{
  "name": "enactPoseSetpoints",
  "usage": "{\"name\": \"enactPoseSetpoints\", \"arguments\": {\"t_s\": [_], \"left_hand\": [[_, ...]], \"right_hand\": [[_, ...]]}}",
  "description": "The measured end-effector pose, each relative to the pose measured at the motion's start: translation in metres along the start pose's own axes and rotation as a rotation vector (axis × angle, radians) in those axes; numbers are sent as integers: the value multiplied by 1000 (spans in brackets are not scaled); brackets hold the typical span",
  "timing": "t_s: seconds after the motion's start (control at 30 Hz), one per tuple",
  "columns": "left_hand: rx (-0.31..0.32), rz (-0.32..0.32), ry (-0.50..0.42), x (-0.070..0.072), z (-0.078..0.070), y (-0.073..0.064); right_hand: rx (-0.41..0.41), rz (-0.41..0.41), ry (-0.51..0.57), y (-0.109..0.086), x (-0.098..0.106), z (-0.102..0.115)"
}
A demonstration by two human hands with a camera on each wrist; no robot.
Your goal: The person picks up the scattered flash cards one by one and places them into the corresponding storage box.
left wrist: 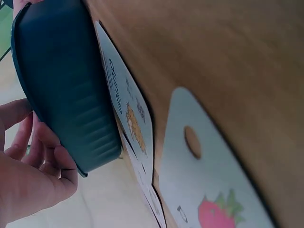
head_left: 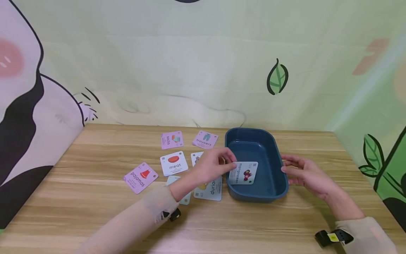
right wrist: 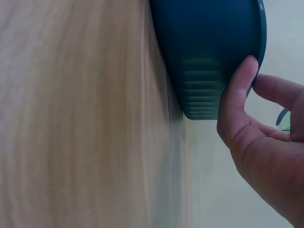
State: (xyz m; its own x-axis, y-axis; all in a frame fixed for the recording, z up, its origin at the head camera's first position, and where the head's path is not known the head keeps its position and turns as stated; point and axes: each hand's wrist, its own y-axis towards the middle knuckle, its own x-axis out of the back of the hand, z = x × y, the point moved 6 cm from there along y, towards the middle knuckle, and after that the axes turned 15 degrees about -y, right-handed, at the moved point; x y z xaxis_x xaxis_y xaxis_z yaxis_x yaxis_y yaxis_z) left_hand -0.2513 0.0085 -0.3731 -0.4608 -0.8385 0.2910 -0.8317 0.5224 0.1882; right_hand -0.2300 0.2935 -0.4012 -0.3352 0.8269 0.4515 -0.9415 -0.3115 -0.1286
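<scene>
My left hand (head_left: 212, 165) pinches a mangosteen card (head_left: 243, 173) near its corner, holding it over the left part of a dark blue bin (head_left: 239, 193). In the left wrist view, the fingers of this hand (left wrist: 33, 164) bend beside the bin's rim, and the card is hidden. My right hand (head_left: 309, 176) touches the outer right side of the bin. The thumb (right wrist: 244, 71) lies against the bin's outer wall, just under the rim, in the right wrist view. A durian card (head_left: 215, 193) lies on the table to the left of the bin.
Face up on the wooden table (head_left: 95, 204) lie cards for socks (head_left: 172, 140), trousers (head_left: 205, 139), meat (head_left: 174, 163) and pajamas (head_left: 140, 177). The left arm partly covers a light blue card (head_left: 185, 200) and a white card (head_left: 195, 157). A printed backdrop (head_left: 158, 70) stands behind the table.
</scene>
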Motion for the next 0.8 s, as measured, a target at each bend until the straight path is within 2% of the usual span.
{"name": "enactPoseSetpoints", "arguments": {"t_s": [0.2,0.47,0.63,0.8], "left_hand": [[15,-24,80,0,3,1],[15,-58,132,7,6,-4],[-1,-30,150,11,5,-10],[17,25,131,17,1,-15]], "right_hand": [[6,2,5,1,-1,-1],[6,2,14,0,0,-1],[2,0,9,0,0,-1],[6,0,9,-1,-1,0]]}}
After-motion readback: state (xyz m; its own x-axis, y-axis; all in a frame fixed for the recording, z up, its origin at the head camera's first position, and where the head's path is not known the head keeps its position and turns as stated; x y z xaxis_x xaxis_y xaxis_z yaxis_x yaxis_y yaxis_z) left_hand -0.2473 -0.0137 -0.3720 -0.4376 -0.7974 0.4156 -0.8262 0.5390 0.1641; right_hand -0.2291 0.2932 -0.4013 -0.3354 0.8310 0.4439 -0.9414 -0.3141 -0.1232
